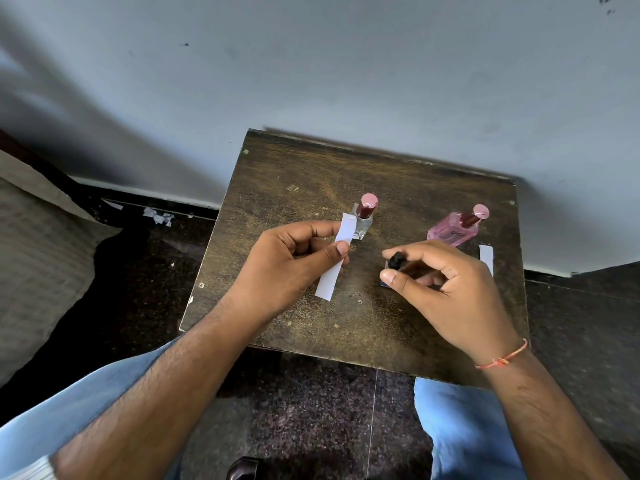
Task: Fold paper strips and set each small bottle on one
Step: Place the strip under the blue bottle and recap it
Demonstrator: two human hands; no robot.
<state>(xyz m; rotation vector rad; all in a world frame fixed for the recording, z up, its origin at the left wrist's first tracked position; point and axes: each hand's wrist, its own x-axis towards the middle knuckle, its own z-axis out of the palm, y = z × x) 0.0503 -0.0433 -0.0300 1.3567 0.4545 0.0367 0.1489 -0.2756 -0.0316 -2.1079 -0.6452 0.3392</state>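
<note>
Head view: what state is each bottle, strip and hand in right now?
Clear glass bottle with pink cap: upright, capped.
Pink glass bottle with pink cap: capped, leaning.
Small dark bottle with black cap: held by right hand.
White paper strip: unfolded, pinched by left hand.
Second white strip: flat on wooden table.

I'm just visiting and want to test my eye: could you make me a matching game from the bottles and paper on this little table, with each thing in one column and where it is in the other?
Things:
1. clear bottle
2. pink bottle
3. black-capped bottle
4. long paper strip

Places:
A. pinched in the left hand
B. gripped by the right hand
C. standing at the middle of the table, behind the left hand
D. standing near the table's right edge

Pairs: 1-C, 2-D, 3-B, 4-A
</note>
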